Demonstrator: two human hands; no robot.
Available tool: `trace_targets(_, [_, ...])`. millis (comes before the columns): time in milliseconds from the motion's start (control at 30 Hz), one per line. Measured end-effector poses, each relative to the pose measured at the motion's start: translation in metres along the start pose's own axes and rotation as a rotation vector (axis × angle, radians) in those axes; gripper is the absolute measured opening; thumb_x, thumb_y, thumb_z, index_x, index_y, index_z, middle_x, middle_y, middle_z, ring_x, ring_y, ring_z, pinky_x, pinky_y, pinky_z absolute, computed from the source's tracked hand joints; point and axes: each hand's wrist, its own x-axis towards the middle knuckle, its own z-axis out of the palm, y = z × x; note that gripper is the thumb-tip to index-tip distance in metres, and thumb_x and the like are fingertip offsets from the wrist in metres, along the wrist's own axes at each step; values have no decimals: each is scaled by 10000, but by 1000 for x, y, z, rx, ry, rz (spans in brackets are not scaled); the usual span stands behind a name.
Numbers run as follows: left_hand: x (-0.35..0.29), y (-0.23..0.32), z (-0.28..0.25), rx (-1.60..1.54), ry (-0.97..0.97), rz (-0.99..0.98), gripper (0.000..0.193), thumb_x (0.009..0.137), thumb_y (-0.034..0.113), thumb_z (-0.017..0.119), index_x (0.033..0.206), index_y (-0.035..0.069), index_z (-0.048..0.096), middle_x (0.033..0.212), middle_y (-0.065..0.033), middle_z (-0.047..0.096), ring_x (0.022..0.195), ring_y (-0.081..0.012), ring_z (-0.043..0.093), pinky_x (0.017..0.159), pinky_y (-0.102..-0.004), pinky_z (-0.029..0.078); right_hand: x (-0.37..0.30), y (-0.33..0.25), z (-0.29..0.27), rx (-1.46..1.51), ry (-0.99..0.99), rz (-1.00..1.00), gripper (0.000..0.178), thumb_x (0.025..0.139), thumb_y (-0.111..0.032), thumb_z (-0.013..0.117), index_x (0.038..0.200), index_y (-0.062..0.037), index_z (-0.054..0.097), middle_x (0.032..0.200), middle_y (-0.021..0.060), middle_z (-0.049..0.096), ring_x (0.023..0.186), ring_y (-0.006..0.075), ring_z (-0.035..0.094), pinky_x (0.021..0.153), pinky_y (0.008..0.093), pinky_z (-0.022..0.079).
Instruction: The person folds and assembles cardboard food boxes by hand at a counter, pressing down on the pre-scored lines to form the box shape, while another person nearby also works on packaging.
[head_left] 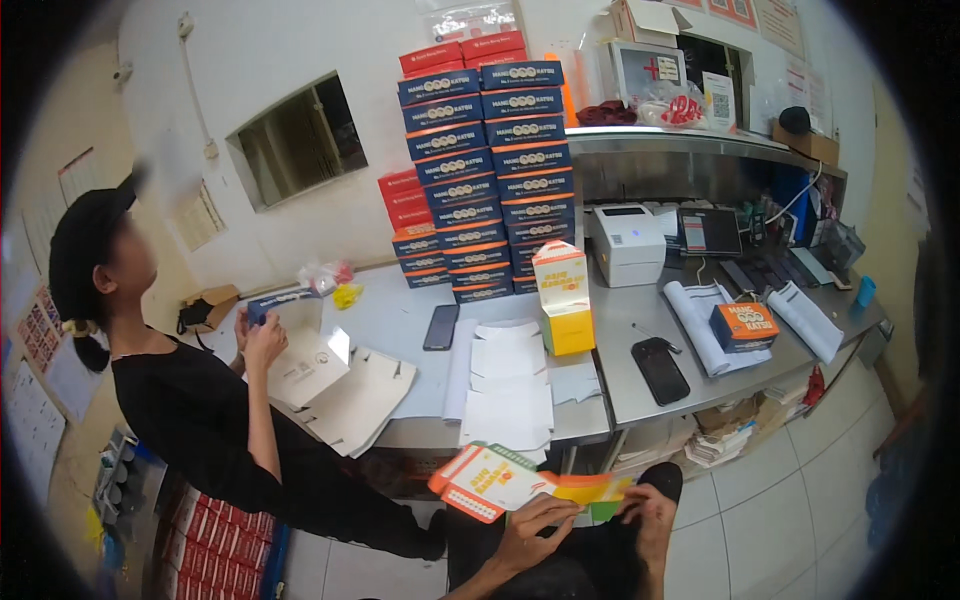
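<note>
A partly flat, printed carton (500,478) in white, orange, yellow and green lies over my lap. My left hand (540,533) pinches its lower edge near the middle. At its yellow right end, my right hand (652,515) has its fingers bent closed on the carton's edge. Just beyond, flat white carton blanks (508,390) are stacked at the table's front edge. A folded yellow and white carton (568,325) with its lid raised stands at their right.
To the left, a person in black (190,400) handles a blue and white carton (318,365). Tall columns of blue boxes (485,185) stand at the back. A phone (660,370), a white printer (627,245) and an orange box (744,327) rest on the steel counter (625,312).
</note>
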Motion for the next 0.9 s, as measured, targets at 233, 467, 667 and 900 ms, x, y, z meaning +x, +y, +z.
trace_targets(233, [19, 16, 2, -250, -61, -108, 92, 812, -38, 726, 900, -28, 703, 951, -104, 702, 872, -198, 668, 807, -306, 512, 14, -54, 46, 176, 225, -1, 446, 865, 55, 650, 1231, -24, 407, 837, 102, 652, 805, 120, 631, 668, 200, 479])
trace_targets(467, [4, 29, 8, -544, 69, -181, 118, 811, -113, 697, 818, -42, 603, 944, -112, 609, 902, -175, 588, 821, -292, 465, 12, -16, 49, 193, 104, -94, 175, 926, -54, 645, 1038, 37, 544, 906, 126, 699, 817, 102, 645, 732, 217, 489])
trace_targets(667, [-3, 9, 6, -612, 226, -318, 123, 864, -102, 641, 977, -72, 607, 993, -103, 584, 934, -144, 581, 827, -256, 483, 9, -7, 57, 319, -12, -17, 131, 891, -11, 665, 966, 34, 569, 871, 146, 704, 809, 186, 696, 723, 278, 540])
trace_targets(900, [10, -11, -23, -445, 146, -327, 99, 930, -13, 609, 1006, -75, 602, 963, -69, 573, 906, -104, 552, 780, -227, 464, 11, 5, 67, 201, 28, -8, 230, 767, 90, 723, 962, 55, 607, 913, 141, 689, 886, 210, 687, 837, 301, 535])
